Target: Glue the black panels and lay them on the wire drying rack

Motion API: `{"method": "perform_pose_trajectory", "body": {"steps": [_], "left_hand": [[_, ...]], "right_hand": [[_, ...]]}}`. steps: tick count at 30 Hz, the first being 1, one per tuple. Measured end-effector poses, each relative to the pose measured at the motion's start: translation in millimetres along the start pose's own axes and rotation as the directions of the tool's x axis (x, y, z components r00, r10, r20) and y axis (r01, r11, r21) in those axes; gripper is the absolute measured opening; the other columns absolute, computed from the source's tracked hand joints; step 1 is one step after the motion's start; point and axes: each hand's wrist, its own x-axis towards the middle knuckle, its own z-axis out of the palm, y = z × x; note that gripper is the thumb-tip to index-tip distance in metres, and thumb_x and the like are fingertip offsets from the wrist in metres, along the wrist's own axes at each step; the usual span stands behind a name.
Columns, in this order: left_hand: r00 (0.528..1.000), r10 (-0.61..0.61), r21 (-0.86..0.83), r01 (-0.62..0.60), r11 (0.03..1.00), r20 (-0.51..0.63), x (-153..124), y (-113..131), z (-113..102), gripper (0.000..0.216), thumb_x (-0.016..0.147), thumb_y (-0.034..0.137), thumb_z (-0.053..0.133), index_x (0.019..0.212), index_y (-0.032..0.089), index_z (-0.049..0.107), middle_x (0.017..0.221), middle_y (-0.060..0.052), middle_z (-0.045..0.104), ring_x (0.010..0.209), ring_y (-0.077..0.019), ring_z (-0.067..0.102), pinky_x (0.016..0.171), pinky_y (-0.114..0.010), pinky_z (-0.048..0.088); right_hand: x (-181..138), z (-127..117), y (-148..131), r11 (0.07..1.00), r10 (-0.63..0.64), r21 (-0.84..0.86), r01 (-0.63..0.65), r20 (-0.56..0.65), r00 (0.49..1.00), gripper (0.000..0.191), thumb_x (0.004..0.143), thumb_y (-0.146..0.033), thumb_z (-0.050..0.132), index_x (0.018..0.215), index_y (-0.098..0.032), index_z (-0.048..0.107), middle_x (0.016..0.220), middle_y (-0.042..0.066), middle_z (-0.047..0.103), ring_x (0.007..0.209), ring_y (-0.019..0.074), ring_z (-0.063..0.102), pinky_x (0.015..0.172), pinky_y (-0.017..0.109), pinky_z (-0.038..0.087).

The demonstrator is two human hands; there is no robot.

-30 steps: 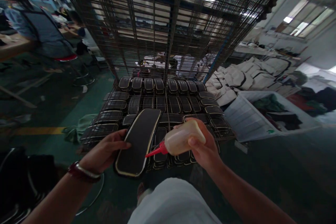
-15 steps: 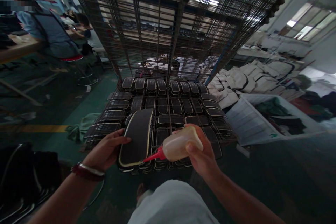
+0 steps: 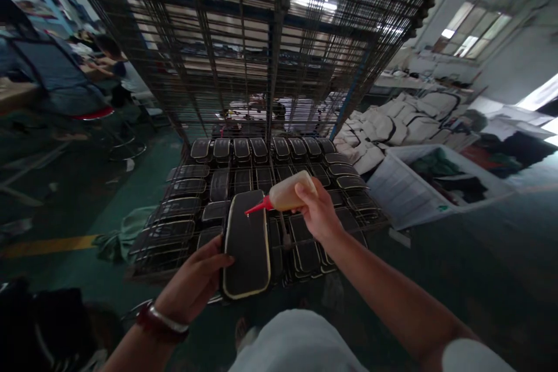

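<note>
Pinching with the left hand (image 3: 196,276) a flat, dark oblong panel with pale edging (image 3: 247,250), over stacked similar panels (image 3: 307,246); gripping with the right hand (image 3: 320,210) a translucent plastic bottle (image 3: 288,194) with a red nozzle (image 3: 260,205). Could drip onto the dark face from oversqueezing while tipped down. Cannot see the left fingertips underneath, nor tell any nozzle contact.
</note>
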Motion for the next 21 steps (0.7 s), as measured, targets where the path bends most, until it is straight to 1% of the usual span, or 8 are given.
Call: {"method": "perform_pose_trajectory", "body": {"steps": [2, 5, 7, 11, 13, 17, 19, 21], "left_hand": [[0.999, -0.013, 0.008, 0.013, 1.000, 0.038, 2.7, -0.9, -1.6, 0.046, 0.067, 0.001, 0.091, 0.111, 0.015, 0.082, 0.111, -0.016, 0.091, 0.109, -0.0401, 0.087, 0.086, -0.045, 0.075], [0.997, -0.018, 0.039, 0.015, 0.999, 0.080, 6.3, 1.8, -8.9, 0.047, 0.066, 0.003, 0.094, 0.109, 0.016, 0.082, 0.113, -0.015, 0.091, 0.112, -0.0399, 0.086, 0.085, -0.043, 0.074], [0.994, -0.023, 0.060, 0.016, 0.998, 0.105, 8.1, 5.7, -15.6, 0.047, 0.065, 0.005, 0.095, 0.108, 0.017, 0.083, 0.114, -0.014, 0.091, 0.112, -0.0391, 0.086, 0.083, -0.041, 0.074], [0.989, -0.027, 0.096, 0.013, 0.995, 0.143, 10.2, 17.3, -26.8, 0.045, 0.063, 0.007, 0.098, 0.104, 0.018, 0.083, 0.113, -0.013, 0.091, 0.110, -0.0373, 0.086, 0.082, -0.039, 0.074], [0.986, -0.043, 0.118, 0.023, 0.993, 0.163, 10.5, 23.6, -29.9, 0.045, 0.062, 0.008, 0.100, 0.103, 0.018, 0.084, 0.111, -0.013, 0.091, 0.108, -0.0371, 0.087, 0.082, -0.039, 0.073], [0.976, -0.079, 0.164, 0.046, 0.985, 0.201, 10.7, 33.4, -34.7, 0.045, 0.063, 0.010, 0.101, 0.104, 0.018, 0.085, 0.109, -0.012, 0.091, 0.106, -0.0368, 0.087, 0.083, -0.039, 0.073], [0.974, -0.086, 0.185, 0.047, 0.982, 0.209, 12.6, 36.7, -38.3, 0.045, 0.064, 0.010, 0.100, 0.106, 0.018, 0.085, 0.111, -0.012, 0.091, 0.107, -0.0366, 0.087, 0.083, -0.039, 0.073], [0.971, -0.094, 0.207, 0.048, 0.977, 0.219, 17.3, 39.5, -41.8, 0.048, 0.065, 0.008, 0.099, 0.110, 0.019, 0.085, 0.113, -0.013, 0.091, 0.108, -0.0365, 0.086, 0.082, -0.038, 0.073]], "right_hand": [[1.2, 1.6, 5.3, 0.997, -0.062, -0.053, 0.062, -0.002, 0.998, 0.060, 0.072, -0.060, 0.101, 0.109, -0.023, 0.071, 0.093, 0.000, 0.070, 0.078, 0.0199, 0.066, 0.052, 0.025, 0.053], [-7.3, 1.0, 13.2, 0.991, -0.101, -0.089, 0.103, 0.022, 0.995, 0.059, 0.075, -0.059, 0.099, 0.113, -0.024, 0.071, 0.095, 0.001, 0.070, 0.081, 0.0209, 0.066, 0.054, 0.026, 0.053], [-17.4, -1.3, 14.1, 0.990, -0.086, -0.102, 0.093, 0.074, 0.994, 0.057, 0.077, -0.058, 0.099, 0.115, -0.024, 0.072, 0.096, 0.001, 0.070, 0.081, 0.0206, 0.065, 0.056, 0.027, 0.054], [-31.1, -7.3, 3.3, 0.986, 0.017, -0.166, 0.023, 0.236, 0.972, 0.056, 0.080, -0.057, 0.098, 0.119, -0.024, 0.075, 0.096, 0.002, 0.072, 0.078, 0.0202, 0.065, 0.059, 0.029, 0.052], [-29.3, -9.6, -4.1, 0.976, -0.042, -0.199, 0.087, 0.220, 0.975, 0.056, 0.080, -0.057, 0.099, 0.119, -0.024, 0.076, 0.099, 0.002, 0.073, 0.083, 0.0214, 0.066, 0.067, 0.031, 0.055], [-20.6, -14.1, -11.0, 0.926, -0.256, -0.259, 0.274, 0.101, 0.961, 0.059, 0.082, -0.055, 0.099, 0.128, -0.029, 0.072, 0.115, 0.003, 0.074, 0.106, 0.0266, 0.069, 0.094, 0.040, 0.058], [-23.8, -16.6, -7.1, 0.929, -0.268, -0.244, 0.278, 0.076, 0.960, 0.063, 0.082, -0.051, 0.100, 0.134, -0.031, 0.071, 0.120, 0.003, 0.074, 0.112, 0.0280, 0.070, 0.098, 0.043, 0.059], [-34.1, -19.0, 2.2, 0.965, -0.193, -0.165, 0.201, 0.061, 0.979, 0.066, 0.081, -0.044, 0.102, 0.137, -0.032, 0.070, 0.120, 0.003, 0.075, 0.111, 0.0277, 0.071, 0.094, 0.041, 0.062]]}}
